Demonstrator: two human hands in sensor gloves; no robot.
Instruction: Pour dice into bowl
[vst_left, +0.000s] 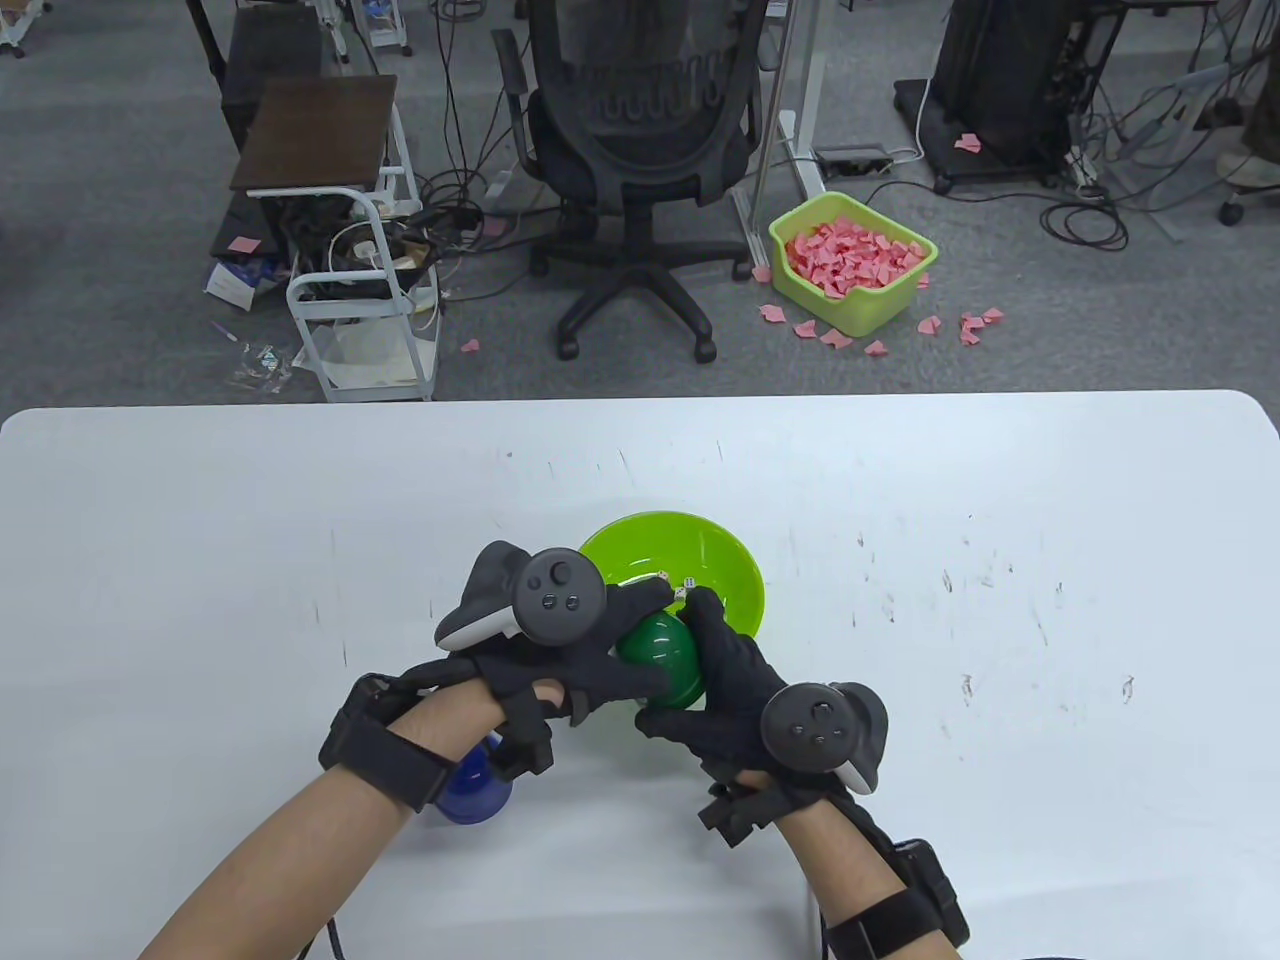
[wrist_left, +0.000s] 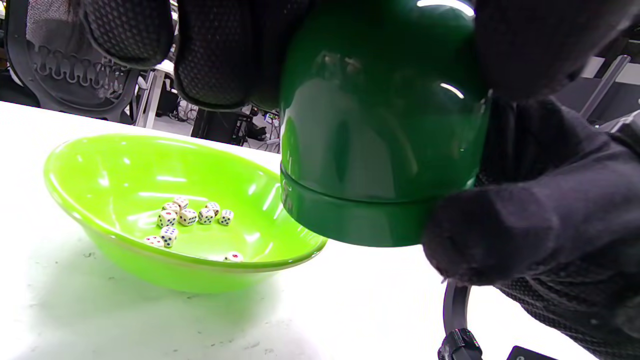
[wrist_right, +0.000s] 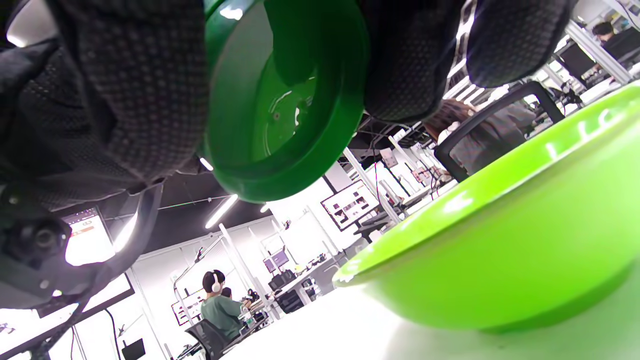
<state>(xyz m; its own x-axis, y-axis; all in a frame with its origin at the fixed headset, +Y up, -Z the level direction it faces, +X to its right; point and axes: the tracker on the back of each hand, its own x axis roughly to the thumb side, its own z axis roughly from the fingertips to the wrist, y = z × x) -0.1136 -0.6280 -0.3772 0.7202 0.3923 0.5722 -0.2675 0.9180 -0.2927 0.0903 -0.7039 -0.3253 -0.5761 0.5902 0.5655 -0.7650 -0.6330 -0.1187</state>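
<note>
A lime-green bowl (vst_left: 725, 580) stands on the white table (vst_left: 1000, 640); several white dice (wrist_left: 187, 216) lie in its bottom (wrist_left: 125, 170). Both hands hold a dark green dice cup (vst_left: 660, 655) just in front of the bowl's near rim. My left hand (vst_left: 590, 640) grips it from the left, my right hand (vst_left: 715, 680) from the right. In the left wrist view the cup (wrist_left: 380, 130) hangs mouth-down above the table. In the right wrist view its open mouth (wrist_right: 285, 100) shows an empty inside, beside the bowl's wall (wrist_right: 500, 260).
A blue cup (vst_left: 470, 790) stands on the table under my left wrist. Beyond the far table edge are an office chair (vst_left: 640, 150), a white cart (vst_left: 360, 290) and a green bin of pink pieces (vst_left: 850, 260) on the floor.
</note>
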